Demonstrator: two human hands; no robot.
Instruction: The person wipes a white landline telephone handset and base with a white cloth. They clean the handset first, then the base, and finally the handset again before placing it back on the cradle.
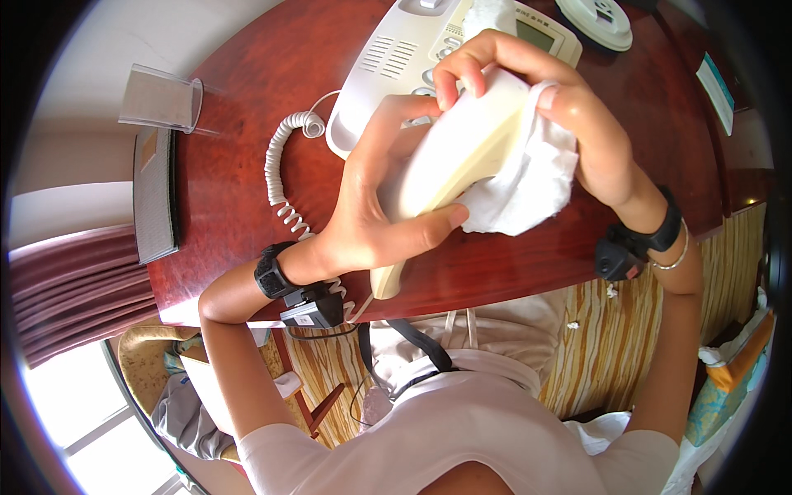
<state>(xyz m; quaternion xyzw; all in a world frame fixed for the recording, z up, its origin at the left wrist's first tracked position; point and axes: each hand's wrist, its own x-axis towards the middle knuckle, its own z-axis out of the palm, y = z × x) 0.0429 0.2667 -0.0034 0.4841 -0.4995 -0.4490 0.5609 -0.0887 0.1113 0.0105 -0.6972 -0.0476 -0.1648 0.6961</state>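
My left hand (377, 210) grips a cream telephone handset (458, 142) around its middle, thumb on the near side. At the handset's far end, my right hand (557, 99) pinches it together with a white cloth or tissue (526, 179), which hangs down from the thumb. Behind both hands lies the desk telephone base (387, 68), its cradle uncovered and its keypad partly hidden by my fingers. Another crumpled white piece (489, 17) rests on the base near the display. A coiled white cord (275, 161) runs from the base, passing behind my left wrist to the handset's lower end.
The red-brown wooden desk (229, 154) carries a clear acrylic stand (158, 99) and a grey folder-like item (154, 198) at the left edge. A round white lidded object (597, 21) stands at the back right, and a white and teal card (716, 93) lies farther right. Chairs flank me.
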